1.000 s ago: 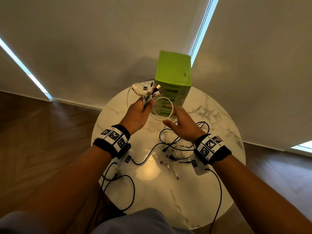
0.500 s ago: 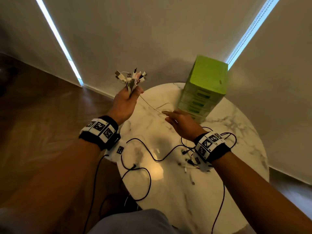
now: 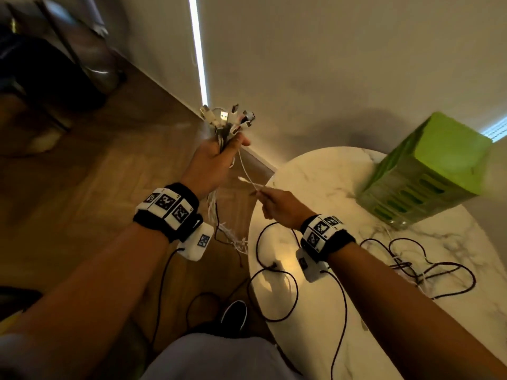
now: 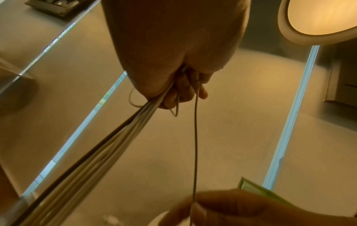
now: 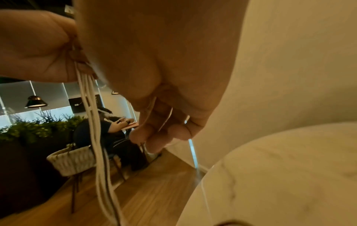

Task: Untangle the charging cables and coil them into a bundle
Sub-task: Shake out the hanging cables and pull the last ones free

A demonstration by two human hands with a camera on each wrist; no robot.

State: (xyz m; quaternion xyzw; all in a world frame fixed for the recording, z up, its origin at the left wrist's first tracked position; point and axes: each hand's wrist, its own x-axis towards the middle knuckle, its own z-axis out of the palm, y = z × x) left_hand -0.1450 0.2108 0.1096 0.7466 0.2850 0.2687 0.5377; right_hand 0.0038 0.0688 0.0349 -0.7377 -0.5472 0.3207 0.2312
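Observation:
My left hand (image 3: 229, 145) is raised left of the table and grips a bunch of white and dark charging cables (image 3: 219, 229) just below their plugs (image 3: 227, 120), which fan out above the fist. The strands (image 4: 115, 145) hang down past my wrist toward the floor. One thin white cable (image 3: 248, 174) runs taut from that fist to my right hand (image 3: 259, 192), which pinches it near its free plug (image 3: 242, 179). In the left wrist view this single cable (image 4: 195, 145) drops straight to my right fingers (image 4: 222, 209). A further cable tangle (image 3: 411, 267) lies on the table.
The round marble table (image 3: 384, 187) is at my right, with a green drawer box (image 3: 428, 171) at its far edge. Black leads (image 3: 274, 297) from my wrist cameras loop over its near edge. Wooden floor (image 3: 96, 187) and a wall lie left; a wicker chair (image 5: 71, 159) and a seated person (image 5: 108, 126) are farther off.
My left hand has carried the cable bunch up and left, off the table. The white loop has been pulled straight, and my right hand now pinches that cable near its end.

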